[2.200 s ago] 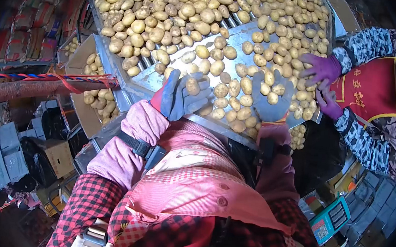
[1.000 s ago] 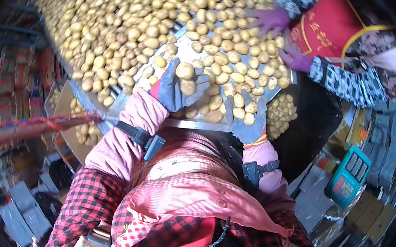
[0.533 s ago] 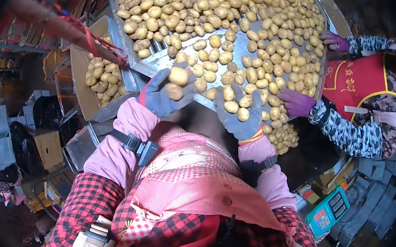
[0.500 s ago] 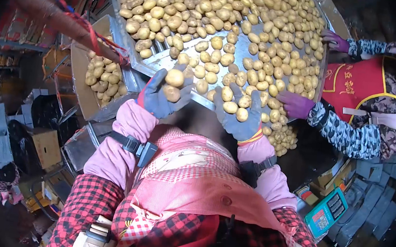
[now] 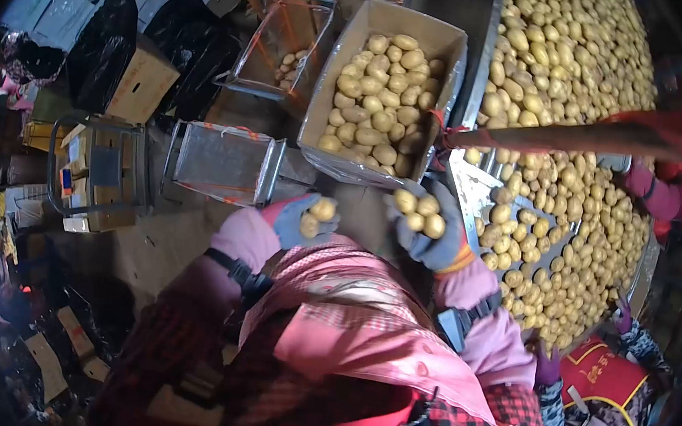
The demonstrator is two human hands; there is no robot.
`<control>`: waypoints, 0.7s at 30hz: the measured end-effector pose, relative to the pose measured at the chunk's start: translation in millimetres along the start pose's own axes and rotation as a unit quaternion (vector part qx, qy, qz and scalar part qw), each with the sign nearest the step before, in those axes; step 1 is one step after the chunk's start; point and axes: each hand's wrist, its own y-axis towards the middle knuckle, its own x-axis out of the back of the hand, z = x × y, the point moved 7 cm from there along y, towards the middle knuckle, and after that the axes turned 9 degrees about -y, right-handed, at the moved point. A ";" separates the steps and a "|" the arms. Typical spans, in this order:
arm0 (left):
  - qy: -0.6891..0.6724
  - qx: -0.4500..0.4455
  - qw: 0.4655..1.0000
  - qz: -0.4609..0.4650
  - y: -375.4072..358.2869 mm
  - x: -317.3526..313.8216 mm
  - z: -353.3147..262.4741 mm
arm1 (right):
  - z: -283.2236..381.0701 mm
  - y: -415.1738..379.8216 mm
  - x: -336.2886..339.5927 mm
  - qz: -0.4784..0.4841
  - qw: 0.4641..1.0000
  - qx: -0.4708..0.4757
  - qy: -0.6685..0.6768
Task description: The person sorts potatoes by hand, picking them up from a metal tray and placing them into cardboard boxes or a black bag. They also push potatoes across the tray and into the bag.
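My left hand (image 5: 284, 217), in a grey-blue glove, is closed around two potatoes (image 5: 322, 209) in front of my apron. Several potatoes (image 5: 433, 225) rest in my gloved right hand (image 5: 443, 253), its fingers curled up around them. That hand is just below the near edge of a cardboard box (image 5: 415, 25), lined with plastic and partly filled with potatoes (image 5: 383, 93). To its right is the metal sorting table (image 5: 467, 185), spread with many loose potatoes (image 5: 569, 62).
A red-wrapped bar (image 5: 548, 141) crosses above the table. Left of the box stand an open metal frame (image 5: 226, 163) and another frame (image 5: 280, 40) with potatoes inside. A co-worker in a red apron (image 5: 602, 378) has purple-gloved hands at the table. Another person's pink sleeve (image 5: 663, 193) shows farther right.
My view has turned left, bringing the box to the centre and the table to the right. Both hands have moved from the table edge toward the box, still holding potatoes.
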 end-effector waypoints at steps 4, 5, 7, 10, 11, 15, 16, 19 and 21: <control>0.092 -0.050 0.986 0.128 -21.3 27.6 -10.9 | -62.0 101.3 -89.9 0.130 0.979 -0.104 -0.119; 0.143 -0.064 0.964 0.212 -26.4 25.2 -12.3 | -80.6 127.4 -103.3 0.169 0.968 -0.111 -0.146; 0.052 -0.027 0.986 0.159 -26.0 36.4 -10.6 | -86.4 140.7 -106.0 0.105 0.961 -0.069 -0.247; -0.039 0.010 0.998 0.044 -30.4 35.3 -16.2 | -90.7 167.4 -24.7 0.046 0.948 -0.052 -0.309; -0.028 -0.001 0.999 0.030 -34.0 26.4 -23.8 | -61.2 138.8 -61.2 0.171 0.892 0.081 -0.410; -0.006 -0.034 0.999 0.031 -25.1 -15.1 -65.9 | -9.1 47.6 -4.5 0.074 0.944 -0.008 -0.322; -0.008 -0.047 0.998 0.044 -18.0 -29.9 -77.4 | -4.5 19.4 18.8 0.042 0.962 -0.015 -0.268; 0.315 -0.282 0.906 0.032 15.9 -84.0 -153.7 | 4.1 -52.1 77.5 -0.216 0.962 0.114 -0.123; 0.755 -0.484 0.436 -0.071 10.0 -177.9 -219.5 | 7.0 -80.3 73.0 -0.297 0.946 0.113 -0.060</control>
